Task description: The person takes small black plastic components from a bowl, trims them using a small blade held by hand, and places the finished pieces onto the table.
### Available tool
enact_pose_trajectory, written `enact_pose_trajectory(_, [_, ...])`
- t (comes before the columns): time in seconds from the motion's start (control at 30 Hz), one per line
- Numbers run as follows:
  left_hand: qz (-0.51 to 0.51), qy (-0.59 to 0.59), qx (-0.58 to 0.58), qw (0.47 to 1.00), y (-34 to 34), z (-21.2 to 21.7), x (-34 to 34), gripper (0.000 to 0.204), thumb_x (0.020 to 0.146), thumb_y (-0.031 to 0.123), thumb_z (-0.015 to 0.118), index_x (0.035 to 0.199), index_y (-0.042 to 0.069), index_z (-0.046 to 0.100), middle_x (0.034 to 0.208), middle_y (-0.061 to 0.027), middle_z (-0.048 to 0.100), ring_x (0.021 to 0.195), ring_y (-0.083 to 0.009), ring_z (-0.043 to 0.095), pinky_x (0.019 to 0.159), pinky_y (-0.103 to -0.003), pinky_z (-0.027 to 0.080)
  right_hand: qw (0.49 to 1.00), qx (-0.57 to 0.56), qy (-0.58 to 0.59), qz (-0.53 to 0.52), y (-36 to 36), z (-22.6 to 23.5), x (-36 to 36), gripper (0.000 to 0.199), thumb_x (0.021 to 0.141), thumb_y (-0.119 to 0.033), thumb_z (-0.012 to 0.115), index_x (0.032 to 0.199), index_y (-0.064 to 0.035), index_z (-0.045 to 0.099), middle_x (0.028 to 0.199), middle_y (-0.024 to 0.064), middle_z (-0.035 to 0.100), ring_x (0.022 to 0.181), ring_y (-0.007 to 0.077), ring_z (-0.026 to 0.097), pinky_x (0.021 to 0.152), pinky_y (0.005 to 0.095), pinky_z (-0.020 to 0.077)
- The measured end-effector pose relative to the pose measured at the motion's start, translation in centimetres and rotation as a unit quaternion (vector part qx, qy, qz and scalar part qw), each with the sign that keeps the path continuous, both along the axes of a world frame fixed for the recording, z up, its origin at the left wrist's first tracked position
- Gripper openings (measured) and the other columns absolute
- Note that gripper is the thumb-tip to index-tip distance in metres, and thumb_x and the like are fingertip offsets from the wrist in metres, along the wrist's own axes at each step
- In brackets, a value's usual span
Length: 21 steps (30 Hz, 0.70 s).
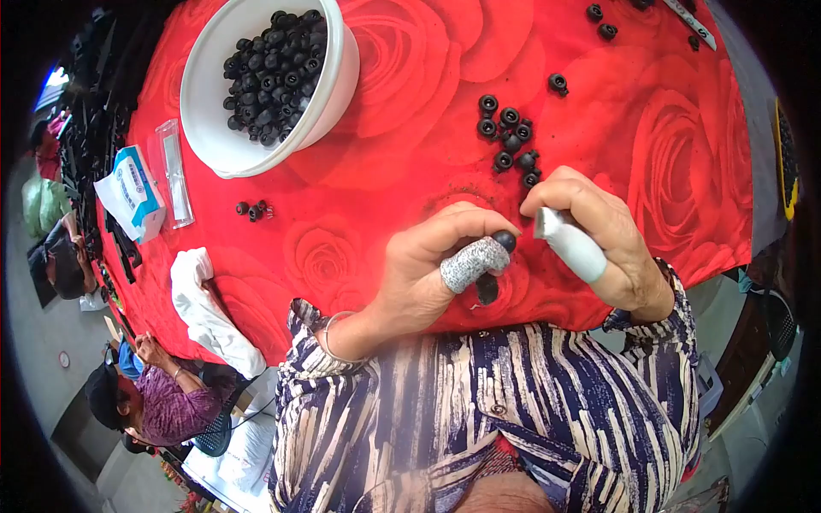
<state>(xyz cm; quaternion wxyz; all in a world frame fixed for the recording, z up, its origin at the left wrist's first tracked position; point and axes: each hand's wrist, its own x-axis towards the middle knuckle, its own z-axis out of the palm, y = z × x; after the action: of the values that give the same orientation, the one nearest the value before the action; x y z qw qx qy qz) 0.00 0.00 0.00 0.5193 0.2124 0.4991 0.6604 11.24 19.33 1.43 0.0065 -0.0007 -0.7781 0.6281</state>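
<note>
My left hand is closed, its thumb and one finger pinching a small round-ended black part. A grey speckled wrap covers that finger, and a dark scrap or second piece shows just below it. Close by on the right, my right hand is curled with a white cover over one finger. At its fingertips is a small flat metal-looking piece, its kind unclear. Just beyond the right hand, several loose black knob-like parts with hollow ends lie on the red cloth.
A white tub with many black parts stands at the far left. Nearby are a clear plastic strip, a blue and white tissue box and a white cloth. Red rose-patterned cloth covers the table. Another person sits at the left.
</note>
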Motion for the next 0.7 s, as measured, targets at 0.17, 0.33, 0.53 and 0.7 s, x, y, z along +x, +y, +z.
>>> enact_pose_trajectory(0.17, [0.02, 0.03, 0.01, 0.999, 0.3, -0.3, 0.2, 0.023, 0.089, 0.007, 0.063, 0.109, -0.004, 0.061, 0.094, -0.0068, 0.058, 0.083, -0.01, 0.058, 0.071, -0.022, 0.047, 0.994, 0.091, 0.042, -0.048, -0.3, -0.6, -0.3, 0.02, 0.085, -0.005, 0.059, 0.104, 0.0019, 0.056, 0.084, 0.0099, 0.053, 0.07, 0.0186, 0.052, 0.061, 0.0283, 0.0408])
enact_pose_trajectory(0.33, [0.023, 0.08, 0.005, 0.997, 0.3, -0.5, 0.2, 0.024, 0.086, 0.008, 0.066, 0.108, -0.003, 0.061, 0.095, -0.0082, 0.06, 0.085, -0.0127, 0.058, 0.073, -0.024, 0.045, 0.994, 0.085, 0.043, -0.049, -0.6, -1.0, -0.3, 0.02, 0.084, -0.003, 0.06, 0.104, 0.0018, 0.056, 0.084, 0.0093, 0.052, 0.069, 0.0164, 0.052, 0.059, 0.0268, 0.0397])
enact_pose_trajectory(0.53, [0.018, 0.078, 0.0, 0.997, 0.3, -0.4, 0.2, 0.025, 0.086, 0.008, 0.067, 0.107, -0.003, 0.061, 0.095, -0.0085, 0.06, 0.085, -0.0134, 0.058, 0.074, -0.025, 0.045, 0.994, 0.088, 0.043, -0.045, -0.7, -0.9, -0.3, 0.021, 0.083, -0.002, 0.061, 0.103, 0.0018, 0.057, 0.082, 0.008, 0.05, 0.065, 0.0144, 0.049, 0.056, 0.026, 0.0382])
enact_pose_trajectory(0.7, [0.012, 0.071, -0.004, 0.997, 0.3, -0.4, 0.1, 0.025, 0.087, 0.008, 0.065, 0.108, -0.003, 0.061, 0.094, -0.0083, 0.059, 0.084, -0.0131, 0.058, 0.073, -0.024, 0.046, 0.993, 0.092, 0.051, -0.044, -0.6, -0.9, -0.3, 0.021, 0.082, -0.001, 0.062, 0.102, 0.0019, 0.057, 0.081, 0.0073, 0.049, 0.063, 0.0136, 0.048, 0.055, 0.0255, 0.037])
